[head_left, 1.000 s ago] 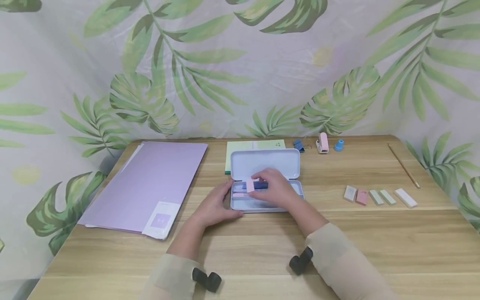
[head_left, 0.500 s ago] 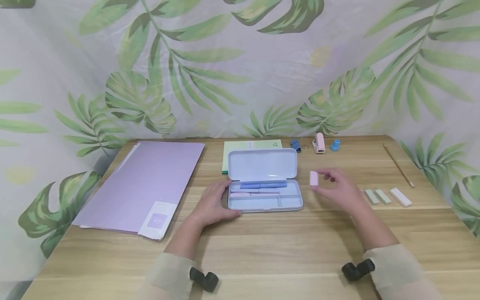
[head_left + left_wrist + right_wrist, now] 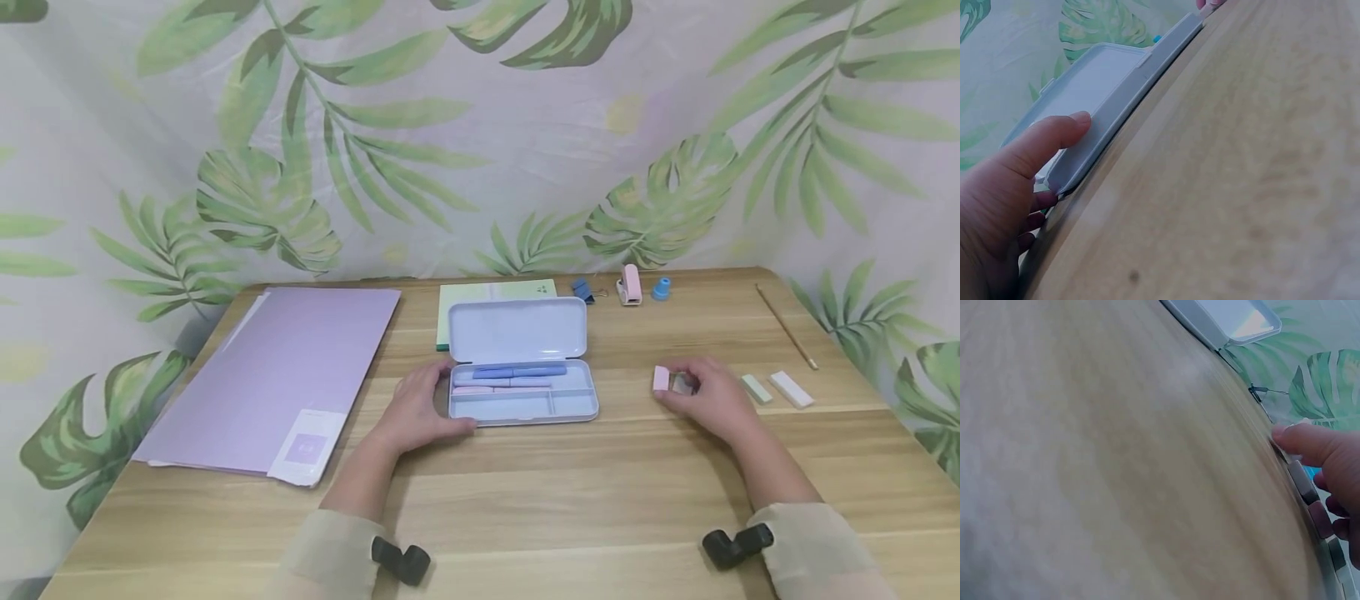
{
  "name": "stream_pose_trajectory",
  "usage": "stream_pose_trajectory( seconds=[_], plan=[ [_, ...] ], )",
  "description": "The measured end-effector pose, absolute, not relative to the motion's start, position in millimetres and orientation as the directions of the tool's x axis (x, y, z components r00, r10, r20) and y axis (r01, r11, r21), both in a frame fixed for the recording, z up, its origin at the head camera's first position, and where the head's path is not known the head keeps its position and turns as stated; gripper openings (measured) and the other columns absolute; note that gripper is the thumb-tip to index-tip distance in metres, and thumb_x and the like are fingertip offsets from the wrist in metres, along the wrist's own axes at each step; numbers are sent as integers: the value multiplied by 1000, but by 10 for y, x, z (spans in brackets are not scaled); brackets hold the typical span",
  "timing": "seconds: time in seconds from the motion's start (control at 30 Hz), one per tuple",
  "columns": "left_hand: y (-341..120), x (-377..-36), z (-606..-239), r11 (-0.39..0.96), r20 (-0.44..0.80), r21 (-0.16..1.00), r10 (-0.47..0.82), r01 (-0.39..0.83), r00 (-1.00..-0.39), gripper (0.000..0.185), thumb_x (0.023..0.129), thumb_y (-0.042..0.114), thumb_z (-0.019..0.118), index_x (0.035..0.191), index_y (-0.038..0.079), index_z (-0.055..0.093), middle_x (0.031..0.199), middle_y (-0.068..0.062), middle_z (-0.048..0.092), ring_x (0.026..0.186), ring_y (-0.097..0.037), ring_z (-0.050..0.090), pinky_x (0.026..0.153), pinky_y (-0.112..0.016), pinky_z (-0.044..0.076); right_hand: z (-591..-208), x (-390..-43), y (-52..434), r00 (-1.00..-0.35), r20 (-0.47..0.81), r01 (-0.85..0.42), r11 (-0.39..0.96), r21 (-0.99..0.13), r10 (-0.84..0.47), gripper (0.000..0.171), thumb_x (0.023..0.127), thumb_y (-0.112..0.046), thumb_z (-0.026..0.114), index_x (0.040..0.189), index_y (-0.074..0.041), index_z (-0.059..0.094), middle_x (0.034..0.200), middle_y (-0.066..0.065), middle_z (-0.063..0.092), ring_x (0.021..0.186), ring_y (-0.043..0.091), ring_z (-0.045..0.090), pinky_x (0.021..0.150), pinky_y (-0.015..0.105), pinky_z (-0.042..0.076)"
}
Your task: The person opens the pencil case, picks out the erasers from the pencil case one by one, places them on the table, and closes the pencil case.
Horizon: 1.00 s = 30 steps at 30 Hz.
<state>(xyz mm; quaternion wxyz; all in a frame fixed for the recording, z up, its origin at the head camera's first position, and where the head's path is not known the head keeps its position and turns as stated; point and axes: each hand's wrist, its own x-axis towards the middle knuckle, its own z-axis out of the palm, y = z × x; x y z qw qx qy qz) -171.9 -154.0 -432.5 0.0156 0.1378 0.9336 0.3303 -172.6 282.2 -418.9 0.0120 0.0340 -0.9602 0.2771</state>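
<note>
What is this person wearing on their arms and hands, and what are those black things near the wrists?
Both hands, left hand and right hand, are bare, with no gloves. Each forearm wears a loose pale beige sleeve. A small black cylindrical device sits at the left cuff, and a matching one at the right.

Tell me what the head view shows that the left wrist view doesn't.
Only the head view shows the purple folder, the pens inside the case, the green notebook, and the right hand holding a pink eraser by the eraser row. Only the left wrist view shows, close up, the thumb lying on the case's rim. Both show the left hand at the open pencil case on the wooden table.
</note>
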Motion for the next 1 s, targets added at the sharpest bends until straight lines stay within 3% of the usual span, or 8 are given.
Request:
stream_pose_trajectory(
  seconds=[0.27,0.43,0.7,1.0],
  plan=[
    [-1524,-1734,-4347,754,52,607,275,249,-960,112,66,54,81,155,13,28,153,-12,42,142,-34,36,117,-54,25,-4137,-1731,2817,-998,23,-68,863,-500,-65,65,88,-53,66,131,-5,60,123,25,59,112,40,53,91,57,43],
    [-1527,-1738,-4338,761,43,604,269,239,-962,109,68,53,78,156,13,27,152,-12,43,141,-35,35,117,-54,25,-3988,-1831,2623,-997,32,-80,830,-553,-75,63,94,-51,58,138,-6,54,123,24,58,113,40,52,90,57,45],
    [-1520,-1730,-4342,764,27,602,270,231,-963,110,70,54,78,156,12,25,151,-11,44,141,-33,36,118,-53,24,-3887,-2245,2110,-985,0,-124,715,-688,-170,62,96,-39,59,146,-6,43,139,22,50,128,39,47,106,56,41],
    [-1456,-1717,-4355,753,34,615,273,236,-961,109,69,53,79,156,13,26,150,-10,46,141,-33,36,118,-52,24,-3905,-2561,1845,-983,25,-144,667,-732,-184,60,98,-30,59,147,-2,41,127,23,59,115,36,58,97,48,50]
  ],
)
